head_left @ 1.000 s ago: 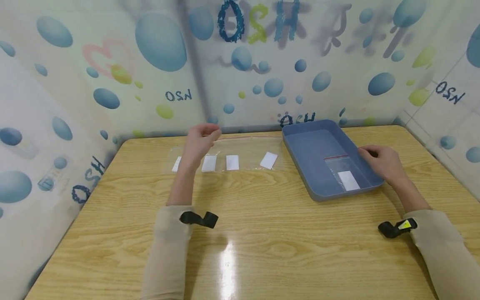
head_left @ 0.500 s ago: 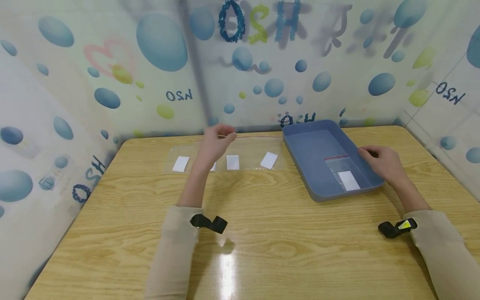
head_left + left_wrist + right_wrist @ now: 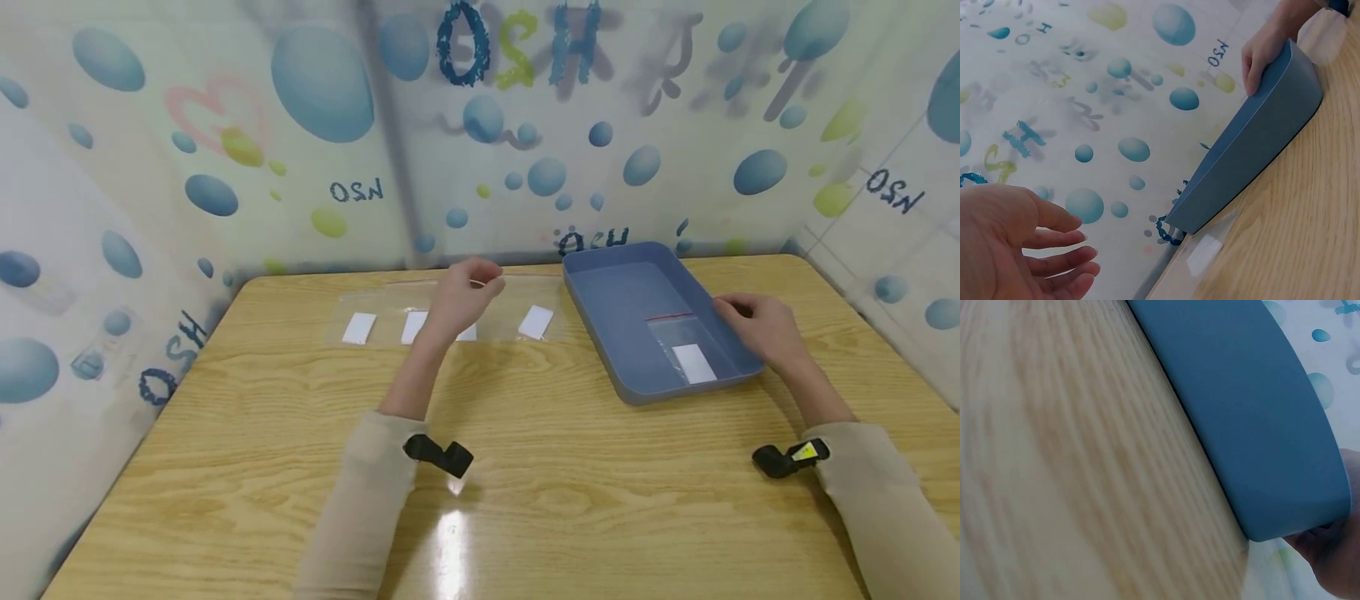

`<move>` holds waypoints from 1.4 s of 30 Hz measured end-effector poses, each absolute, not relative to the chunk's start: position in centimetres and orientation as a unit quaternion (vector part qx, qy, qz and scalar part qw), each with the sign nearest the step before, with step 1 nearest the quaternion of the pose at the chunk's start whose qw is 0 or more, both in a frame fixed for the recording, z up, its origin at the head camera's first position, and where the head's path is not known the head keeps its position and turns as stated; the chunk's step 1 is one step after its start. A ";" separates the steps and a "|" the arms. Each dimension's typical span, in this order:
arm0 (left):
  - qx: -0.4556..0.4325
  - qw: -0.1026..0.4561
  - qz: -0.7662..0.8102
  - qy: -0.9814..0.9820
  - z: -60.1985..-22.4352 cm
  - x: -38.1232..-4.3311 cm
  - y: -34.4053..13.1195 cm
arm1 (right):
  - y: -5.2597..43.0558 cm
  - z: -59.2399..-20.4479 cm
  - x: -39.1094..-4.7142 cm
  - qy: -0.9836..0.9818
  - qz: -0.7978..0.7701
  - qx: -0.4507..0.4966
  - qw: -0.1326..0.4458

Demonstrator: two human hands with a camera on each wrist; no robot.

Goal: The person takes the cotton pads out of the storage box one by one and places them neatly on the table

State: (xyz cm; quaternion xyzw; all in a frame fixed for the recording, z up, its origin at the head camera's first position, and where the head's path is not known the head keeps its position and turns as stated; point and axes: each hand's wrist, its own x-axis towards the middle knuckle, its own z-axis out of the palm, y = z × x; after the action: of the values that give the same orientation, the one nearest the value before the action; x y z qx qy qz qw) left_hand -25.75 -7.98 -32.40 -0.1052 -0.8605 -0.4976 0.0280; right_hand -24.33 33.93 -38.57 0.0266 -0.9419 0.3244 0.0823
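Note:
My left hand [image 3: 459, 302] hovers over a row of clear zip bags at the back of the table. Its fingers are relaxed and slightly bent, with nothing between them; the left wrist view shows the same hand [image 3: 1010, 244]. In the head view each bag holds a white card, such as the left card [image 3: 359, 328] and the right card [image 3: 536, 322]; my hand partly covers those between. On the right, my right hand [image 3: 765, 332] grips the right rim of a blue-grey tray [image 3: 600, 333]. Inside the tray lies another zip bag [image 3: 662, 335] with a white card [image 3: 694, 363].
The wooden table [image 3: 540, 492] extends in front of both arms. A wall covering [image 3: 480, 183] with printed bubbles and letters rises behind the table edge. In the right wrist view the tray's outer wall [image 3: 1241, 419] stands on the wood.
My left hand has moved right along the row of bags, uncovering the left cards and covering part of a middle one. My right hand stays on the tray rim.

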 end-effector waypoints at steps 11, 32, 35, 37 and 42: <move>-0.122 -0.008 -0.495 -0.860 -32.2 -24.6 -5.0 | 33.7 -38.8 -24.3 -0.942 0.326 0.026 0.081; -0.180 -0.051 -0.489 -0.852 -33.0 -24.1 0.8 | 34.0 -38.9 -24.3 -0.939 0.334 0.020 0.080; -0.187 -0.054 -0.483 -0.854 -33.2 -24.1 1.5 | 34.0 -38.9 -24.3 -0.939 0.333 0.022 0.081; -0.189 -0.053 -0.481 -0.854 -33.2 -24.0 1.8 | 34.1 -38.9 -24.3 -0.939 0.333 0.023 0.081; -0.198 -0.057 -0.486 -0.849 -32.9 -23.7 2.5 | 34.1 -38.8 -24.4 -0.938 0.335 0.025 0.080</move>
State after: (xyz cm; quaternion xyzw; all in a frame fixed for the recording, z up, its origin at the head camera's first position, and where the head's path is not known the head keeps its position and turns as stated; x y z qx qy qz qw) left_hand -23.71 2.50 -32.88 -0.1978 -0.8494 -0.4859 -0.0572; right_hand -24.36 34.13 -38.84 0.0253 -0.9384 0.3353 0.0802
